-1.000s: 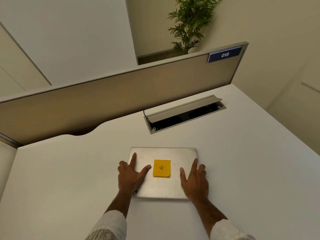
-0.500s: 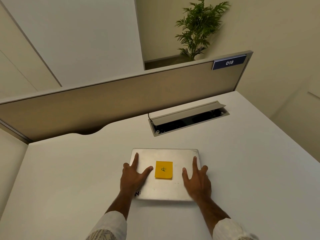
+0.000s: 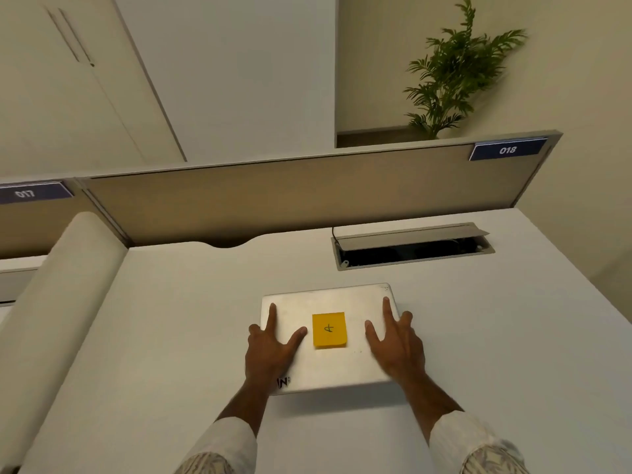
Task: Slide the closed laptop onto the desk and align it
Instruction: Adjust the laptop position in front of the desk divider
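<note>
A closed silver laptop (image 3: 328, 299) lies flat on the white desk (image 3: 496, 336), near its middle. A yellow sticky note (image 3: 329, 329) is stuck to the centre of the lid. My left hand (image 3: 272, 350) rests palm down on the lid's left part, fingers spread. My right hand (image 3: 396, 347) rests palm down on the lid's right part, its outer fingers reaching over the right edge. Neither hand grips the laptop; both lie flat on top of it.
An open cable hatch (image 3: 410, 249) sits in the desk just beyond the laptop. A beige partition (image 3: 273, 203) with a "018" label (image 3: 508, 150) closes the desk's far side. A rounded side divider (image 3: 51, 319) borders the left. A plant (image 3: 451, 70) stands behind.
The view has swung left, bringing in the left divider and a "017" label. The laptop now sits slightly turned under my hands, which stay flat on the lid.
</note>
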`<control>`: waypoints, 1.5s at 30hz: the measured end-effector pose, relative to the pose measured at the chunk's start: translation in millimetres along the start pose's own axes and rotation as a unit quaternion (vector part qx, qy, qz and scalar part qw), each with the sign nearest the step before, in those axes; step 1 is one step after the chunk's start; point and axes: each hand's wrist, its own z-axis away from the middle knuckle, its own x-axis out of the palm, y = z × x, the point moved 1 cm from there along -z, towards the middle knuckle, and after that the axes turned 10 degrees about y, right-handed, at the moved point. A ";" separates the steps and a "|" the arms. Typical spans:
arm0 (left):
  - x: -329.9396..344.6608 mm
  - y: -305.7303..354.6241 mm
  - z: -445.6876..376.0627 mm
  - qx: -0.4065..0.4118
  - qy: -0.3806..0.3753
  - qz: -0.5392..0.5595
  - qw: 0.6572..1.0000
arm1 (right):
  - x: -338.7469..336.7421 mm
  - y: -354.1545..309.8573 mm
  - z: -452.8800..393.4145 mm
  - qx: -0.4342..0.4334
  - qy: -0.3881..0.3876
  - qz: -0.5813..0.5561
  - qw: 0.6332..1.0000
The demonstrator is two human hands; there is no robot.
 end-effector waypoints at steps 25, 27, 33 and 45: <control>22.8 -59.9 5.3 0.021 0.021 -0.127 0.991 | 42.0 -12.9 15.4 -0.048 -0.054 0.032 0.997; 24.1 -60.8 4.8 0.029 0.026 -0.135 0.990 | 43.0 -12.2 16.5 -0.045 -0.049 0.036 0.997; 25.9 -60.4 3.6 0.039 0.030 -0.148 0.988 | 43.7 -11.3 17.4 -0.046 -0.039 0.043 0.997; 25.2 -59.3 2.1 0.039 0.020 -0.170 0.985 | 39.3 -14.6 18.6 -0.044 -0.052 0.059 0.996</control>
